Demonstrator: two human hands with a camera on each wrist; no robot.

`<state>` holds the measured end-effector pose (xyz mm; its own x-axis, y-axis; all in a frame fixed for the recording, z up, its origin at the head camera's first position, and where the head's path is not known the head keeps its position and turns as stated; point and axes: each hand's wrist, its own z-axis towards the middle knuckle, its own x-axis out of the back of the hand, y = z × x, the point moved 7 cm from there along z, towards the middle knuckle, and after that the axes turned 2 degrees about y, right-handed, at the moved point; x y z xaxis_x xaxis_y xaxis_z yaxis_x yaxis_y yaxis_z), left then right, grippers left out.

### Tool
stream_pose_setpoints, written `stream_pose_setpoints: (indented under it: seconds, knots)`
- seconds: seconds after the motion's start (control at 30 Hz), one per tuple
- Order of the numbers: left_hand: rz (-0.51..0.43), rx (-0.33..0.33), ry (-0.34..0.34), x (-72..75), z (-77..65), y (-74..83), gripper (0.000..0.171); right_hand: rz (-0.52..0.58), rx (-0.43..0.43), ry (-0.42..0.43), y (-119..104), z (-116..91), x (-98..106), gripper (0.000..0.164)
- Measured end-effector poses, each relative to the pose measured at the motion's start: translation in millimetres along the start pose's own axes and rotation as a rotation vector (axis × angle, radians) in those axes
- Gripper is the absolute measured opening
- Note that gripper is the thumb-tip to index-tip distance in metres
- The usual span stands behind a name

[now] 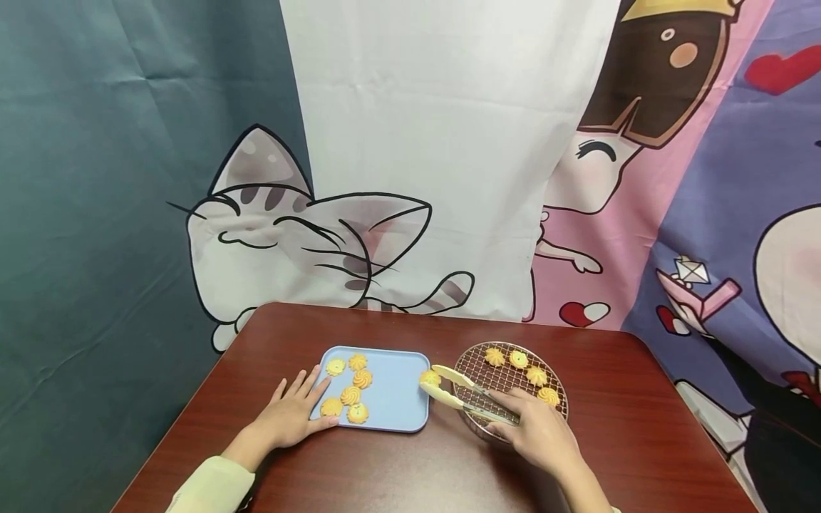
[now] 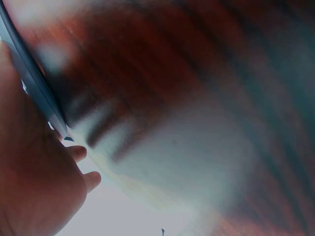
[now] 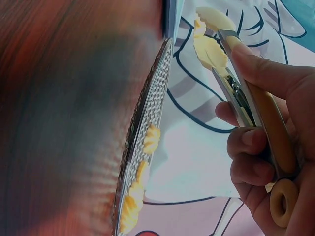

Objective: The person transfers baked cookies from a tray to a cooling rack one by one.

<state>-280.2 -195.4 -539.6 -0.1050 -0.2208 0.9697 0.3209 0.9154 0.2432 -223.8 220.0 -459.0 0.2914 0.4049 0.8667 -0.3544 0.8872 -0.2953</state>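
My right hand point(image 1: 541, 431) grips a pair of tongs point(image 3: 268, 118) with metal arms and pale yellow tips. Between the tips is a cookie point(image 1: 430, 377), over the right edge of a light blue tray point(image 1: 394, 399). Several swirled yellow cookies point(image 1: 350, 395) lie on the tray's left half. The left hand point(image 1: 287, 419) rests with spread fingers at the tray's left edge. Below the tongs stands a round wire rack point(image 1: 477, 367), bearing several more cookies point(image 1: 536, 375) along its far and right side; the right hand covers part of it.
Both the tray and the rack stand on a dark red-brown wooden table point(image 1: 378, 474). Behind the table hangs a printed cloth point(image 1: 449, 142) with a cartoon cat and other figures.
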Motion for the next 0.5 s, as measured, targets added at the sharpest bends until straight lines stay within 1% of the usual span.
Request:
stream_pose_setpoints:
  seconds: [0.07, 0.2, 0.5]
  knots:
    - [-0.003, -0.002, 0.002, -0.6, -0.1, -0.4, 0.092, -0.003, 0.015, 0.021, 1, -2, 3, 0.051]
    - [-0.011, -0.001, -0.003, -2.5, -0.1, -1.3, 0.092, -0.012, 0.016, 0.049, 7, -6, 6, 0.052]
    - [-0.013, -0.013, 0.011, -4.3, 0.3, -2.3, 0.089, 0.005, -0.048, 0.057, 23, -14, 13, 0.052]
